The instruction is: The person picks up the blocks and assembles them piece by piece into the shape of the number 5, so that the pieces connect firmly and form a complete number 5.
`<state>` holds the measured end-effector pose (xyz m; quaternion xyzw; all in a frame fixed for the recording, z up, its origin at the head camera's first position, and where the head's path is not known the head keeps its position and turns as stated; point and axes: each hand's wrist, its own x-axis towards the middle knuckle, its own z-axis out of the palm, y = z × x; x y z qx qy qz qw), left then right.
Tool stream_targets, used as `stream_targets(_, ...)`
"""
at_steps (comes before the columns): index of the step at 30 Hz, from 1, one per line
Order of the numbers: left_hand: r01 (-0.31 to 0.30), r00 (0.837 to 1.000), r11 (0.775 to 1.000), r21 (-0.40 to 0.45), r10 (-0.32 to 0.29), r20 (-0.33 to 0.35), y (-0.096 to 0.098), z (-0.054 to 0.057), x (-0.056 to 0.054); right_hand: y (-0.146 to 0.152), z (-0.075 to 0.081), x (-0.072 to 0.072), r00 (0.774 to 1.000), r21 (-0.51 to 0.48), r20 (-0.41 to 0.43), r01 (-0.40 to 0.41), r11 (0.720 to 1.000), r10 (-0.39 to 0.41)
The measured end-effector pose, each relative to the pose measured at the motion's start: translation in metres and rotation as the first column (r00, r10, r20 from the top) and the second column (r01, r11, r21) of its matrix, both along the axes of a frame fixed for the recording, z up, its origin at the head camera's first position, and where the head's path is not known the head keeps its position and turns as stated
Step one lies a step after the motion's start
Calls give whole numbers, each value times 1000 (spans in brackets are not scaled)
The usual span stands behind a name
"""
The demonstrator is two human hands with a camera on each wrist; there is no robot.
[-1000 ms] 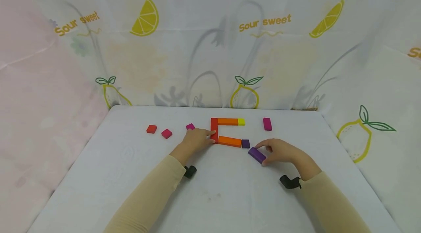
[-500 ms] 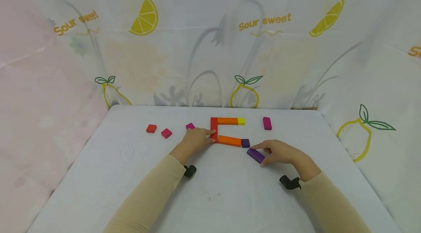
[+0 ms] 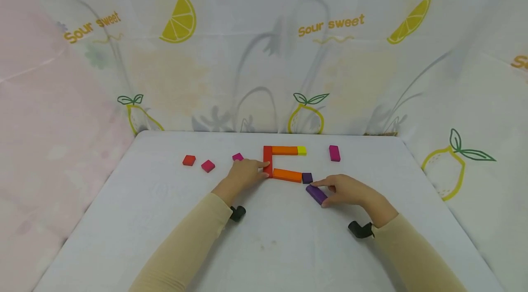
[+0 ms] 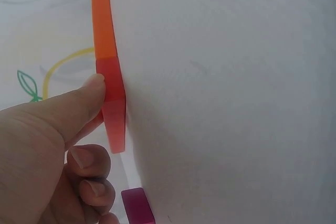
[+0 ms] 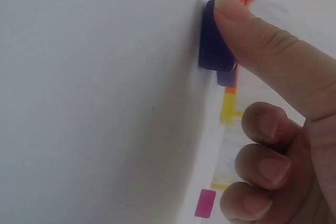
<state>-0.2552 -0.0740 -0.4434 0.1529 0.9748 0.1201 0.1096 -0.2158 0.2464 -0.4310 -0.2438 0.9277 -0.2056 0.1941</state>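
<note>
My left hand (image 3: 246, 173) has thumb and index finger pinching the long red block (image 3: 267, 151); its other fingers curl under in the left wrist view. Two orange blocks, a far one (image 3: 284, 151) and a near one (image 3: 287, 175), run rightward from the red block. A small yellow block (image 3: 302, 151) ends the far row, and a small dark purple block (image 3: 307, 178) ends the near one. Between thumb and index finger, my right hand (image 3: 348, 190) holds a longer purple block (image 3: 316, 194) at a slant, close by the small purple block.
Left of the left hand lie a red block (image 3: 189, 160) and a pink block (image 3: 208, 166), with another pink block (image 3: 237, 157) partly behind that hand. A magenta block (image 3: 334, 153) lies at the back right of the white table (image 3: 264, 255). A printed cloth stands behind.
My right hand has moved slightly left with the longer purple block, bringing it nearer the small purple one. The left hand stays on the red block.
</note>
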Motion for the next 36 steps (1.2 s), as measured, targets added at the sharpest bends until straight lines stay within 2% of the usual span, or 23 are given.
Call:
stream_targets(4,12,1000,1000,-1,-12,-8,0,-1,-1,-4,0,1,999,49,-31,19,999,-18)
stream_targets(8,15,1000,1000,7,-15,-5,0,0,-1,-3,1,1,999,49,-51,21,999,-18)
stream_targets(14,8,1000,1000,0,-8,-4,1,2,-1,0,1,2,995,38,-89,-32,999,35)
stream_targets(21,6,1000,1000,-2,-6,-16,-1,-1,-3,-6,4,5,982,125,-171,-53,991,75)
stream_targets(28,1,1000,1000,24,-1,5,-2,-3,-3,-9,0,7,982,142,-183,-25,990,51)
stream_targets(36,-3,1000,1000,16,3,7,-1,-2,-2,-10,-2,8,979,132,-197,-19,991,45)
